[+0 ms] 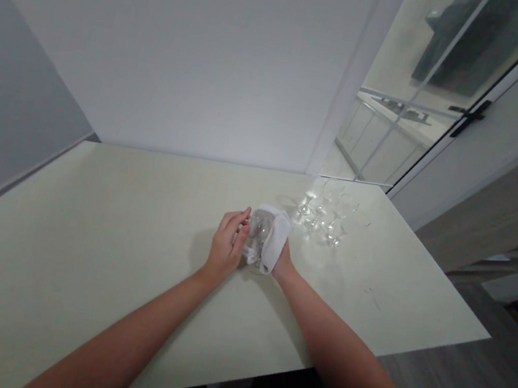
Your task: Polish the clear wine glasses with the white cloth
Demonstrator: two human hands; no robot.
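Observation:
A clear glass (256,232) is held over the middle of the pale table (80,243). My left hand (226,245) curls round its left side, fingers closed on it. A white cloth (275,237) wraps the glass's right side. My right hand (283,264) is almost wholly hidden under that cloth, gripping it against the glass; only the wrist shows.
Several clear stemmed glasses (323,215) stand in a group at the far right of the table. A white wall runs behind the table. To the right is a glass door with a black handle (468,115), and wooden floor lies beyond the table's right edge.

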